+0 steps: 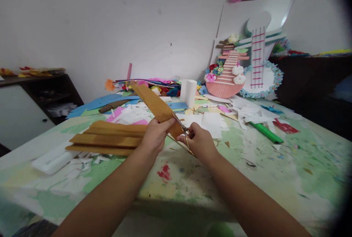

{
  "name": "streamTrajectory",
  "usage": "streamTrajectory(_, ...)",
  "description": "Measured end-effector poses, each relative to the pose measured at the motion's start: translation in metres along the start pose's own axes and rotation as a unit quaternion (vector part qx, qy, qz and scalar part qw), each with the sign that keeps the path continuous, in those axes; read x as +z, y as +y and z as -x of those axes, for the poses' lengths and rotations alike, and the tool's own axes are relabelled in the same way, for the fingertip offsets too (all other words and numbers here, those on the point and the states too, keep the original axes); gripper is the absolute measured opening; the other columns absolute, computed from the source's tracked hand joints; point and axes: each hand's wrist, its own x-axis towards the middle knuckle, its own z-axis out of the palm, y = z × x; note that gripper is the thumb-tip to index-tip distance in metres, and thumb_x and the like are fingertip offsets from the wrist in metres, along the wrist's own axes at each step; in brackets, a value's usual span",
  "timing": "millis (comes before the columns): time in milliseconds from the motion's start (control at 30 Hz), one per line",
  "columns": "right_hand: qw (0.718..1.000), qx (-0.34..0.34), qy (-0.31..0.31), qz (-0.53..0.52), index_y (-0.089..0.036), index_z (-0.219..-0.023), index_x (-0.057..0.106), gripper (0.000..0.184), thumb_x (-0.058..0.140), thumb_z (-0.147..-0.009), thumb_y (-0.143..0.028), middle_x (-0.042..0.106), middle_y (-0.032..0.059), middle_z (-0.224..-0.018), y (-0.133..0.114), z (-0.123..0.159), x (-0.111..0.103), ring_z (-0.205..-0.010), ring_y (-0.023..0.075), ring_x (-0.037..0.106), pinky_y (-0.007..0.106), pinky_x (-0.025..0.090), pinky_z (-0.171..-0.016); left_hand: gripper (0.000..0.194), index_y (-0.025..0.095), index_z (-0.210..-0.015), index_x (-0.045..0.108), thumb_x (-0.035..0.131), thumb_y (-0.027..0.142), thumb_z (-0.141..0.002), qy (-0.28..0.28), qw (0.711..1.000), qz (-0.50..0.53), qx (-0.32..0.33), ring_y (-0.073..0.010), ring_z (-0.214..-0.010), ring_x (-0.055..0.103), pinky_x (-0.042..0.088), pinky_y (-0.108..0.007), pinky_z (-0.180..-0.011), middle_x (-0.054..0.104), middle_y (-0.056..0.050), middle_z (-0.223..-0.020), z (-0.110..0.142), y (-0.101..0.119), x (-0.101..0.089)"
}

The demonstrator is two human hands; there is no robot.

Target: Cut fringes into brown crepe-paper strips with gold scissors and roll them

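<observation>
A: What has the left hand (154, 136) got in its grip?
B: A long strip of ochre-brown paper (155, 105), slanting far left above the bench (192, 182).
A: And the right hand (202, 142)?
B: Metal scissors with gold handles (185, 130), blades at the strip's right edge.
A: Any lettering?
B: Perhaps on the white plastic box (51, 161), near left; too blurred to read.

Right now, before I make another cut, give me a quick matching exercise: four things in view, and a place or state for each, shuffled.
1. Scissors
2. Ochre strip
3. White roll
4. Green roll

A. Held in the left hand
B. Lying towards the picture's right
C. Held in the right hand
D. Standing upright

Pairs: 1-C; 2-A; 3-D; 4-B
</observation>
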Motion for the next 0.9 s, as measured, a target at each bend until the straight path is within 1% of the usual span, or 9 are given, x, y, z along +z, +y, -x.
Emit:
streamTrajectory(133, 1.000, 0.001, 0.006, 0.018, -0.022, -0.059, 0.034, 0.039, 0.057, -0.058, -0.053, 0.047, -0.0042, -0.052, 0.0000, 0.0003, 0.0002, -0.047, 0.0114, 0.041, 0.020, 0.023, -0.042, 0.022, 0.012, -0.072, 0.061, 0.068, 0.018, -0.051, 0.024, 1.000, -0.003, -0.017, -0.0118, -0.061, 0.057, 0.044, -0.025, -0.064, 0.064, 0.000, -0.066, -0.0011, 0.0022, 0.0004)
streamTrajectory(300, 1.000, 0.003, 0.004, 0.024, -0.022, -0.058, 0.033, 0.039, 0.057, -0.059, -0.053, 0.045, -0.0044, -0.051, -0.0005, 0.0004, -0.0002, -0.046, 0.0113, 0.040, 0.020, 0.022, -0.041, 0.021, 0.012, -0.070, 0.061, 0.068, 0.020, -0.053, 0.035, 0.999, 0.003, -0.021, -0.0101, -0.057, 0.056, 0.043, -0.022, -0.059, 0.063, 0.000, -0.063, -0.0008, 0.0033, 0.0013)
streamTrajectory(500, 1.000, 0.006, 0.006, 0.023, -0.022, -0.059, 0.035, 0.039, 0.056, -0.058, -0.054, 0.046, -0.0042, -0.050, -0.0016, 0.0022, 0.0001, -0.046, 0.0113, 0.040, 0.020, 0.022, -0.041, 0.022, 0.013, -0.069, 0.061, 0.069, 0.020, -0.050, 0.036, 0.999, 0.013, -0.017, -0.0109, -0.059, 0.057, 0.044, -0.025, -0.063, 0.064, 0.000, -0.064, -0.0003, 0.0020, 0.0022)
streamTrajectory(667, 1.000, 0.015, -0.009, 0.006, -0.022, -0.063, 0.037, 0.041, 0.054, -0.057, -0.058, 0.050, -0.0031, -0.054, -0.0034, 0.0030, -0.0004, -0.049, 0.0125, 0.044, 0.020, 0.025, -0.042, 0.020, 0.013, -0.069, 0.061, 0.068, 0.020, -0.052, 0.034, 0.999, 0.014, -0.005, -0.0117, -0.060, 0.057, 0.044, -0.026, -0.066, 0.064, 0.000, -0.064, -0.0010, -0.0009, 0.0026)
streamTrajectory(767, 1.000, 0.019, -0.015, 0.002, -0.022, -0.064, 0.037, 0.042, 0.053, -0.057, -0.060, 0.050, -0.0032, -0.054, -0.0040, 0.0030, -0.0009, -0.049, 0.0126, 0.044, 0.020, 0.025, -0.042, 0.021, 0.013, -0.072, 0.062, 0.068, 0.021, -0.053, 0.024, 1.000, -0.005, -0.002, -0.0137, -0.064, 0.058, 0.044, -0.028, -0.067, 0.065, -0.001, -0.069, -0.0003, -0.0027, 0.0014)
streamTrajectory(900, 1.000, 0.014, -0.016, -0.005, -0.021, -0.062, 0.035, 0.041, 0.053, -0.058, -0.058, 0.048, -0.0039, -0.053, -0.0041, 0.0030, -0.0006, -0.048, 0.0115, 0.042, 0.020, 0.025, -0.042, 0.022, 0.012, -0.074, 0.062, 0.067, 0.023, -0.055, 0.026, 0.998, -0.055, 0.008, -0.0157, -0.067, 0.059, 0.045, -0.030, -0.068, 0.065, -0.003, -0.073, 0.0014, -0.0050, 0.0001)
